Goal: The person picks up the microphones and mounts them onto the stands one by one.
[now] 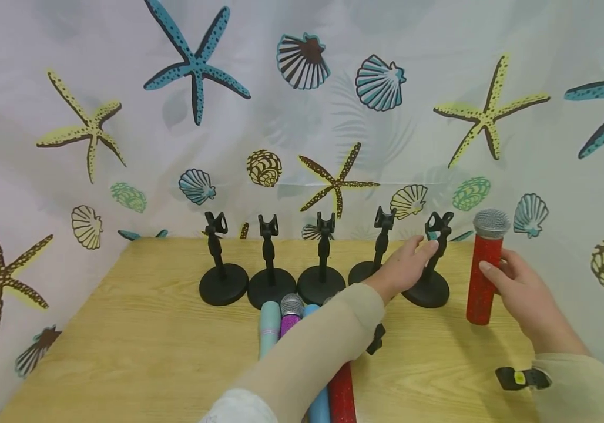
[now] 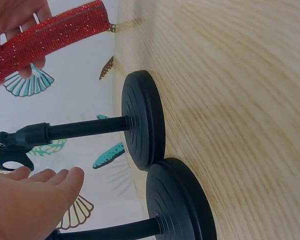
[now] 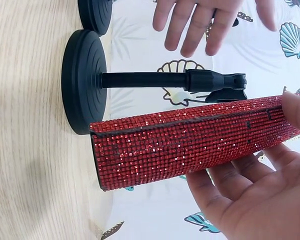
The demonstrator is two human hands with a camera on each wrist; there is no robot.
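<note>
My right hand [image 1: 529,296] grips a red rhinestone-covered microphone [image 1: 482,276] with a silver mesh head, its head end up and its lower end above the table. In the right wrist view the thumb lies on one side of the red body [image 3: 190,145] and the fingers on the other. My left hand [image 1: 402,264] reaches out with extended fingers beside the clip of the rightmost black microphone stand [image 1: 429,292]. The left wrist view shows those fingers [image 2: 50,185] straight, close to the stand's clip [image 2: 15,155], holding nothing.
More black stands with round bases [image 1: 222,286] form a row along the back of the wooden table [image 1: 138,329]. Several microphones lie at the front middle, including a mint one [image 1: 269,323] and a red one [image 1: 342,393], partly hidden by my left sleeve. A patterned cloth [image 1: 259,117] hangs behind.
</note>
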